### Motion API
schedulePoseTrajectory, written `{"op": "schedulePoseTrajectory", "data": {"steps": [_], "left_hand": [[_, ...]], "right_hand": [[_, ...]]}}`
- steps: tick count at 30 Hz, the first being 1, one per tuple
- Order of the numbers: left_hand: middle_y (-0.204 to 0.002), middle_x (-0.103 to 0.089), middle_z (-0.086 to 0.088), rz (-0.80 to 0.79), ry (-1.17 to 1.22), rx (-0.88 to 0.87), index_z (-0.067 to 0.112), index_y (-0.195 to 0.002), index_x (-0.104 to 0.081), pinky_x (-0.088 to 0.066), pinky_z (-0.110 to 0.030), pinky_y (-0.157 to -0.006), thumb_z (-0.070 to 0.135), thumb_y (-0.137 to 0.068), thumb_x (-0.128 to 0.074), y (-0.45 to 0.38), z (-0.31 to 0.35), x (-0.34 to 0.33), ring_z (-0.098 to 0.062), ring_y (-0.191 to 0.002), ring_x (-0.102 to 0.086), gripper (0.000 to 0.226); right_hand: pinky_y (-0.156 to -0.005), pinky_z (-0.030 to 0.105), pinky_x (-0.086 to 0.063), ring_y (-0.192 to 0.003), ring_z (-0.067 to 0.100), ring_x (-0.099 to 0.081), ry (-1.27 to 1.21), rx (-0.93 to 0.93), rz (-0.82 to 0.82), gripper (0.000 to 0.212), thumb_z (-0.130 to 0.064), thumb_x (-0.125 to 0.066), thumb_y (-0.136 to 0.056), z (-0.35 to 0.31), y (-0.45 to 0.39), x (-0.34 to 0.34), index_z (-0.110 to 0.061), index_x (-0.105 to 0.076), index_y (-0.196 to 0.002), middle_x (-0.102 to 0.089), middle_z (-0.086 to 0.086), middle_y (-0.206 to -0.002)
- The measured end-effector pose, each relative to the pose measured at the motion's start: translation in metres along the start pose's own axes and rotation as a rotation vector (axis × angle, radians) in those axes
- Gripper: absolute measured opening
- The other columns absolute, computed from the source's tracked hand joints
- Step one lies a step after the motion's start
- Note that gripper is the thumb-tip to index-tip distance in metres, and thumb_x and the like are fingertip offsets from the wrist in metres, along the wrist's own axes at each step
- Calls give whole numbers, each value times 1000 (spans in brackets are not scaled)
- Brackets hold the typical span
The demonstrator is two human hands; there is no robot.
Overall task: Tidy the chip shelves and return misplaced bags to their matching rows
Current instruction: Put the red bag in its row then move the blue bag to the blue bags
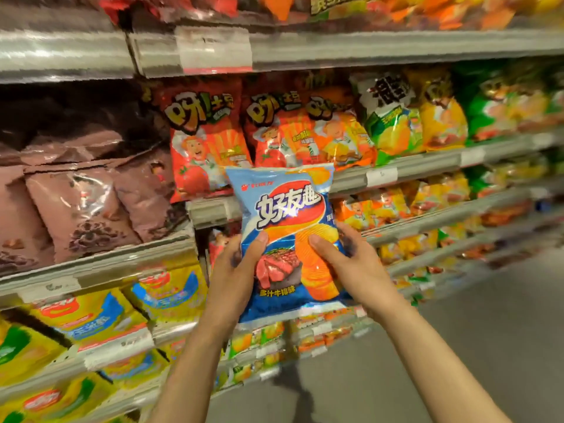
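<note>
A blue chip bag (pixel 288 215) with a red oval logo and a steak picture is held upright in front of the shelves. My left hand (pixel 235 270) grips its lower left edge, thumb on the front. My right hand (pixel 351 257) grips its lower right side, thumb across the chips picture. Behind the bag stands a row of red-orange chip bags (pixel 204 141), with another red-orange bag (pixel 283 132) next to it.
Brown bags (pixel 79 203) fill the shelf to the left. Yellow and blue bags (pixel 171 291) lie on the shelf below. Yellow bags (pixel 439 123) and green bags (pixel 503 105) run to the right. Shelf edge with price tags (pixel 381 177). Grey aisle floor (pixel 473 346) at lower right.
</note>
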State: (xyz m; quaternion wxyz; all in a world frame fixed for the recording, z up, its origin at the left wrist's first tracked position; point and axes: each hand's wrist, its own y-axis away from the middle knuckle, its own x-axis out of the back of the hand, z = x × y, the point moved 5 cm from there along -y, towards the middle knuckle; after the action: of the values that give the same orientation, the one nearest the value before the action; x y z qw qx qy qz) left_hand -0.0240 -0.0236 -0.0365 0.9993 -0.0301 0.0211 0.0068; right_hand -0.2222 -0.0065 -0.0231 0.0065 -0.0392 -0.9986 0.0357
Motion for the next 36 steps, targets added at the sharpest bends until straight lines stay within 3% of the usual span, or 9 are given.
{"op": "schedulePoseTrajectory", "data": {"steps": [5,10,15,20,22,24,28,32,36], "left_hand": [[-97,-70,-26,-134,-102,17,-3,-109,-59,-49,-67,-91,78,-77,-65,-13,-21,-100,-43,-91,-69,87],[-94,-72,-26,-228,-185,29,4,-102,-69,-55,-57,-86,64,-87,-62,-16,-17,-227,-43,-87,-70,62],[-84,-78,1,-296,-200,72,7,-103,-72,-55,-25,-73,29,-98,-65,-23,-21,-349,-13,-81,-74,24],[-104,-73,-15,-397,-319,1,13,-104,-70,-53,-55,-93,65,-78,-61,-39,-27,-455,-36,-98,-70,59],[-106,-73,-14,-439,-350,-24,15,-104,-69,-52,-57,-96,62,-84,-59,-46,-28,-494,-33,-99,-70,52],[-102,-75,-6,-473,-339,-12,18,-100,-70,-55,-52,-94,57,-90,-60,-53,-28,-532,-26,-94,-70,41],[-58,-56,5,-575,-345,-33,3,-66,-50,-43,-24,-61,60,-89,-62,-79,-41,-612,-10,-55,-52,62],[-75,-72,-9,-669,-286,2,3,-86,-71,-46,-17,-62,51,-93,-65,-105,-61,-701,-6,-64,-62,49],[-82,-71,-12,-798,-257,44,4,-88,-66,-48,-13,-73,55,-93,-61,-134,-81,-805,-7,-78,-68,51]], "right_hand": [[-88,27,-59,-99,11,-74,-21,-31,177,25,-21,-70,-93,16,11,99,-19,-66,-117,-79,-7,-106],[-86,32,-61,-101,14,-75,-62,-31,299,30,-27,-72,-91,29,15,214,-19,-66,-119,-78,-5,-110],[-75,17,-57,-98,4,-74,-85,-10,386,35,-30,-71,-92,38,15,331,-23,-64,-125,-77,-9,-112],[-70,12,-54,-96,0,-73,-107,-7,460,39,-30,-71,-92,50,6,428,-20,-63,-129,-77,-7,-112],[-68,12,-53,-92,-2,-73,-127,-7,493,41,-28,-70,-92,53,-1,463,-18,-61,-132,-76,-4,-115],[-67,12,-53,-93,0,-73,-129,-4,535,40,-29,-70,-92,54,-7,497,-18,-61,-130,-76,-4,-115],[-71,12,-53,-91,-1,-73,-100,-18,624,27,-32,-69,-93,57,-17,564,-24,-66,-119,-78,-17,-102],[-70,13,-55,-83,-3,-73,-93,-38,752,22,-27,-69,-93,66,-34,638,-25,-65,-115,-79,-17,-96],[-61,13,-54,-78,1,-74,-83,-62,867,18,-21,-68,-94,69,-57,722,-21,-65,-112,-80,-12,-91]]}}
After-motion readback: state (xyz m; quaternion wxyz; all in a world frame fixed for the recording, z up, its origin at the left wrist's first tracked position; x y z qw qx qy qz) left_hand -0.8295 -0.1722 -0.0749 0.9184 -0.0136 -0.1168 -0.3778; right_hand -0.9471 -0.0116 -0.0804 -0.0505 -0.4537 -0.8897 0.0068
